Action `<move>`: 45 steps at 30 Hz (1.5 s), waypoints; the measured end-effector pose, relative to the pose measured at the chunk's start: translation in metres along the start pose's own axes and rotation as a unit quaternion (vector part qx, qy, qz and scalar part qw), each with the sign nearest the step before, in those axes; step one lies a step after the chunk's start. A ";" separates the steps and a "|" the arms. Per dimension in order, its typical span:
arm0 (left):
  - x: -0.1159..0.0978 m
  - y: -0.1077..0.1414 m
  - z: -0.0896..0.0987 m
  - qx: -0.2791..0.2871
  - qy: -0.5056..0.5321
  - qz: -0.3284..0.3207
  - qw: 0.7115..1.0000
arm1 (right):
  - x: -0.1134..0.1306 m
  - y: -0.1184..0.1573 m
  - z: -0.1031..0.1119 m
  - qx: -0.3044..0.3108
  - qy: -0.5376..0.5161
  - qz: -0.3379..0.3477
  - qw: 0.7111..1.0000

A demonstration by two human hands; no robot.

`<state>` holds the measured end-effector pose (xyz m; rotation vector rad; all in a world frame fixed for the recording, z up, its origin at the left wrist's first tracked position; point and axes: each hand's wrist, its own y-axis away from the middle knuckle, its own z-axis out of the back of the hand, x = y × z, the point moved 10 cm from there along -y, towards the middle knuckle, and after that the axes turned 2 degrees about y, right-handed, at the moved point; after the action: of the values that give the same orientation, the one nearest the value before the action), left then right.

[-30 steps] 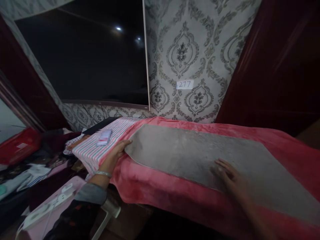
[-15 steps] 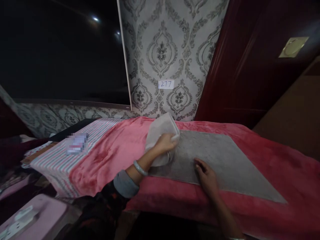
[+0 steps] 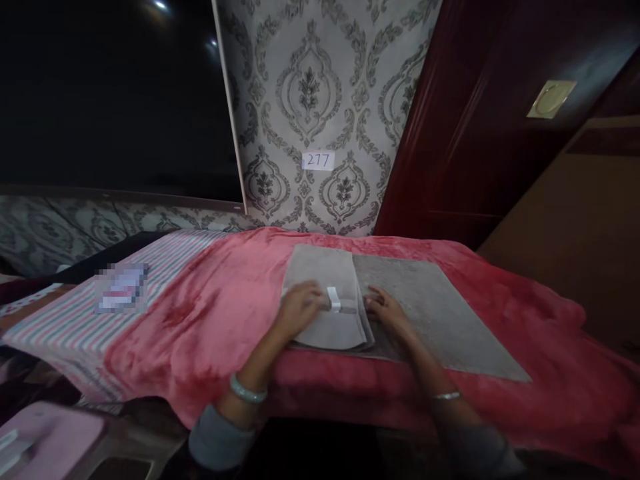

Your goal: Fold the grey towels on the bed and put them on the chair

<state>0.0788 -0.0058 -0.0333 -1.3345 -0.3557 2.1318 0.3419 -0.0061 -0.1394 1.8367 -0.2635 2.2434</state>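
Note:
A folded light-grey fabric piece (image 3: 325, 267), in several layers, lies flat with a short white strip (image 3: 333, 300) on top. It covers the left part of a darker grey flat sheet (image 3: 440, 313). My left hand (image 3: 300, 310) is over the left side of the folded piece, fingers stretched towards the strip and slightly blurred. At the piece's right edge is my right hand (image 3: 390, 313), its fingers apart and curved; whether they touch the edge I cannot tell. Neither hand grips anything that I can see.
A red plush blanket (image 3: 235, 280) covers the surface under the sheet. To the left are a striped cloth (image 3: 165, 260) and a blurred-out packet (image 3: 123, 288). A pink stool-like object (image 3: 60, 433) stands at the lower left. Behind are a large screen (image 3: 110, 100) and patterned wall.
The folded fabric piece, raised in my left hand before, now lies flat and has been let go. My right hand has moved in to its right edge. The view has shifted slightly right.

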 end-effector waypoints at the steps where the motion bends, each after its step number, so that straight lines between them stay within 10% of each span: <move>1: 0.017 0.003 0.023 -0.060 0.004 0.032 0.998 | 0.003 -0.008 -0.003 0.000 0.023 -0.004 1.000; 4: 0.071 0.023 0.055 -0.143 0.065 0.140 0.978 | 0.012 -0.032 -0.013 -0.004 0.085 0.005 0.996; 9: 0.111 0.049 0.040 -0.150 0.151 0.193 0.958 | 0.025 -0.060 -0.033 -0.022 0.125 0.060 0.990; 20: 0.105 0.042 0.019 -0.059 0.022 0.116 0.991 | 0.009 -0.050 0.005 -0.118 0.207 0.093 0.967; 45: 0.093 0.039 0.013 -0.020 -0.047 0.085 0.995 | 0.017 -0.043 0.009 -0.114 0.234 0.091 0.961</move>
<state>0.0244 0.0208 -0.1148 -1.3303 -0.3344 2.3451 0.3596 0.0336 -0.1216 1.1655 -0.5909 2.5609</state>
